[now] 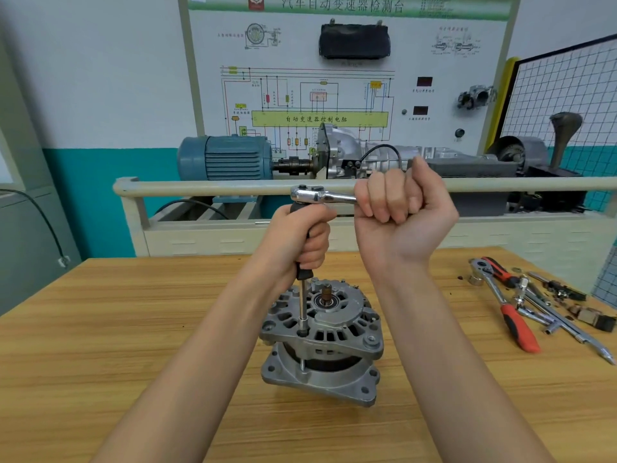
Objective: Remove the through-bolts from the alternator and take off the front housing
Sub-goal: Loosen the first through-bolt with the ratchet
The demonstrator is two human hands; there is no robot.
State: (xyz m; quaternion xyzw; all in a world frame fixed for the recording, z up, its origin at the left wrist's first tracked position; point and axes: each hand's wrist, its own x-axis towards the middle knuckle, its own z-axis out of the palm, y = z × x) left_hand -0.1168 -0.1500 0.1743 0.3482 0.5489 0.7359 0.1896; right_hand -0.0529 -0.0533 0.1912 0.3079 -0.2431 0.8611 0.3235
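Observation:
A grey alternator (324, 342) stands upright on the wooden table (133, 329), shaft end up. Its front housing (347, 325) is on top, lifted slightly off the rear body. A long extension bar (303, 305) with a black grip stands vertically, its socket seated on a through-bolt (302, 332) at the housing's left rim. My left hand (300, 242) grips the bar's black handle. A chrome ratchet (317, 194) sits on top of the bar. My right hand (400, 202) is clenched round the ratchet's handle, which points right.
Loose tools lie at the table's right: a red-handled ratchet (514, 315), another red-black ratchet (490, 269), extension bars (567, 329), and small parts (591, 315). Behind the table stands a training bench with a rail (213, 188), a blue motor (227, 158) and a gearbox.

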